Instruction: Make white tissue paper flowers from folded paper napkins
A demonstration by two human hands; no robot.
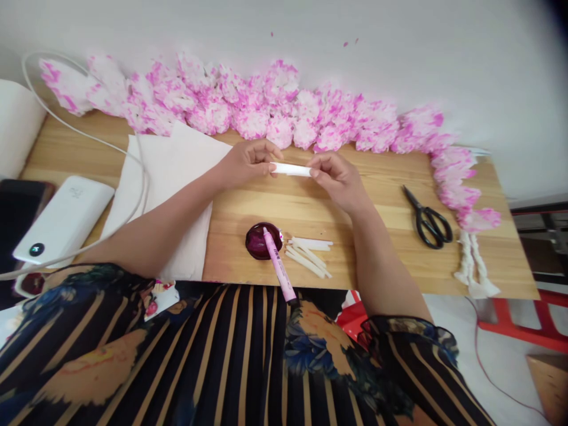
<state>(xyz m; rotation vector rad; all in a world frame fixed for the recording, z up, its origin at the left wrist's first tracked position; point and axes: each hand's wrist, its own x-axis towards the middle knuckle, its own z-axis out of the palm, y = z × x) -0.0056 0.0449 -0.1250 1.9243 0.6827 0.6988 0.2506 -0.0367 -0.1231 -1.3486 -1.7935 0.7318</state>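
Between my two hands a narrow folded strip of white paper is held level above the wooden table. My left hand pinches its left end with thumb and fingers. The right end sits in the pinch of my right hand. Below them, a pink marker leans across a small dark dish with purple inside. Just right of the dish lie several thin white strips, some crossing each other. Behind my hands runs a row of pink and white paper flowers.
Black-handled scissors lie to the right. White paper sheets are under my left forearm. A white power bank with a cable and a paper roll are at the left. Twisted white pieces rest near the right edge.
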